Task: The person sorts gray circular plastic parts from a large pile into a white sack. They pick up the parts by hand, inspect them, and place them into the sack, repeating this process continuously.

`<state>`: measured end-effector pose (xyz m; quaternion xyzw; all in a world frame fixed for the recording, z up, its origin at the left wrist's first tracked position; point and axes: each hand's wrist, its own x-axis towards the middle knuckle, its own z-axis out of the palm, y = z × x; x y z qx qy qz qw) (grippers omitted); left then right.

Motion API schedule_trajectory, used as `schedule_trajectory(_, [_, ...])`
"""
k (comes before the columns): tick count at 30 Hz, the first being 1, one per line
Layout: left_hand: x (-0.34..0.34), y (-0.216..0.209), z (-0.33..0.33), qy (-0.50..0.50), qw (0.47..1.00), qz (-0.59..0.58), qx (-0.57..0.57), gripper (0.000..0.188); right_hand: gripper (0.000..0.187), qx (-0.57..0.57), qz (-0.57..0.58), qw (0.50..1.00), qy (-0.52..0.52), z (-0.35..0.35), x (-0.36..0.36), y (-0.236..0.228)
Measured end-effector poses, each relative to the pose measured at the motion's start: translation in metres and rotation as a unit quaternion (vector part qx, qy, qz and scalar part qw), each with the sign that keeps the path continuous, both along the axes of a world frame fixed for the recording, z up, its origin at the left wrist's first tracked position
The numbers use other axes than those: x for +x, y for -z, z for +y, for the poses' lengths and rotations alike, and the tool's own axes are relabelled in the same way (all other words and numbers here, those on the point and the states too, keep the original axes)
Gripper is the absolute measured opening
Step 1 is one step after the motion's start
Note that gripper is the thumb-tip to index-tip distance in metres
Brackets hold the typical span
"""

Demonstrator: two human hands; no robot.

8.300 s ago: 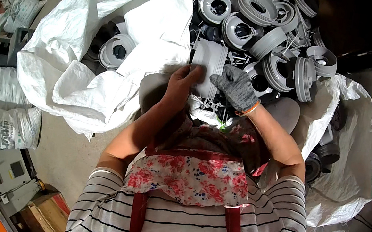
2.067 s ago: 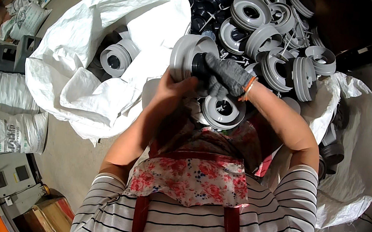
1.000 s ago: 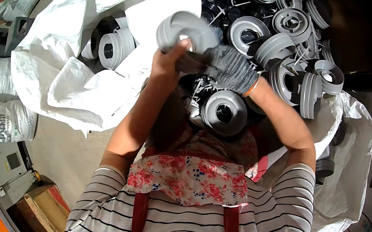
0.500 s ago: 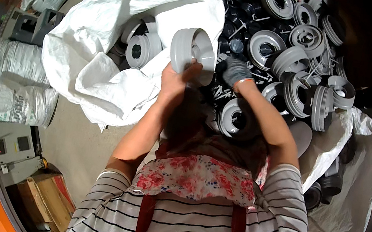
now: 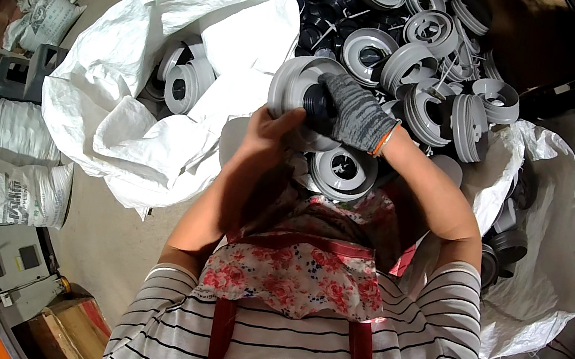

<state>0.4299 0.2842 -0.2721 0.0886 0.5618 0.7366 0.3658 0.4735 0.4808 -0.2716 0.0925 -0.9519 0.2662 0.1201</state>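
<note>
Bare fingers of my left hand (image 5: 270,133) are closed round a grey round plastic part (image 5: 287,82), a wide hollow ring held in front of me. My right hand (image 5: 360,118), in a grey knitted glove, is closed on a black ribbed plastic piece (image 5: 315,100) at the grey part's opening. The glove hides part of both pieces, so I cannot tell whether they are joined. Just below my hands lies another grey ring part (image 5: 320,177) with a dark centre.
To the left, a large white woven sack (image 5: 125,38) gapes open with grey parts (image 5: 187,88) inside. Ahead lies a heap of grey rings (image 5: 431,33) and black pieces (image 5: 320,14). A second white sack (image 5: 557,247) stands at the right, with parts inside. Filled bags (image 5: 18,191) stand far left.
My right hand has come up from the black pieces in the heap to the grey part, with a black ribbed piece in it. The left hand keeps hold of the grey part. The view has shifted.
</note>
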Motion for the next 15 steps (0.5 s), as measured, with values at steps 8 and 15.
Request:
schedule_trajectory(8, [-0.004, -0.034, -0.02, 0.097, 0.99, 0.049, -0.087, 0.038, 0.05, 0.099, 0.059, 0.981, -0.155, -0.012, 0.006, -0.011])
schedule_trajectory(15, [-0.001, -0.022, -0.013, 0.029, 0.992, -0.111, 0.06, 0.028, 0.044, 0.132, 0.071, 0.972, -0.182, -0.013, 0.01, -0.009])
